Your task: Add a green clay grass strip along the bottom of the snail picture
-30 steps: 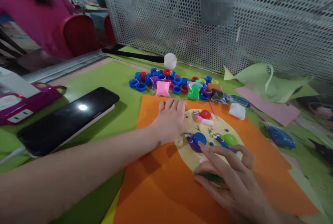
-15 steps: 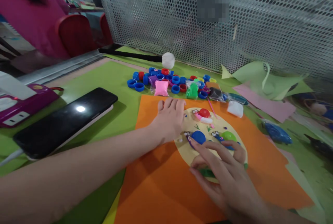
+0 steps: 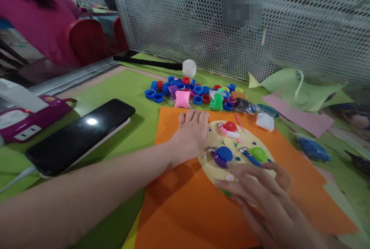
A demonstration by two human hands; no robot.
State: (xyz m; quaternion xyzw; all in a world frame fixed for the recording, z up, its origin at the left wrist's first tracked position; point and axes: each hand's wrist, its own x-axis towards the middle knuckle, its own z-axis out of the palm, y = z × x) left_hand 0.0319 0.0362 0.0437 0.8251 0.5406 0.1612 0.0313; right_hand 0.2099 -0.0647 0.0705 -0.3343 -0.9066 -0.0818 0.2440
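A pale yellow disc (image 3: 211, 170) lies on an orange sheet (image 3: 173, 210), decorated with small clay snails. One snail has a red cap shell (image 3: 230, 126), one a blue shell (image 3: 224, 153), one a green shell (image 3: 258, 154). My left hand (image 3: 191, 135) rests palm down at the disc's far left rim, fingers curled; whatever is under them is hidden. Over the disc's near right part is my right hand (image 3: 266, 199), a little blurred, its fingers apart and nothing visible in them. It covers part of the disc's lower edge.
Behind the sheet are several bottle caps (image 3: 197, 100), a pink clay packet (image 3: 182, 99) and a green one (image 3: 216, 101). A phone (image 3: 83, 133) and a purple power strip (image 3: 37, 120) stand left. Perforated metal (image 3: 173, 17) closes the back. A person in pink (image 3: 43, 21) is at far left.
My right hand has drawn back toward me and to the right, its fingers off the blue-shelled snail, which shows more fully now. My left hand stays at the disc's rim. The view shifted slightly.
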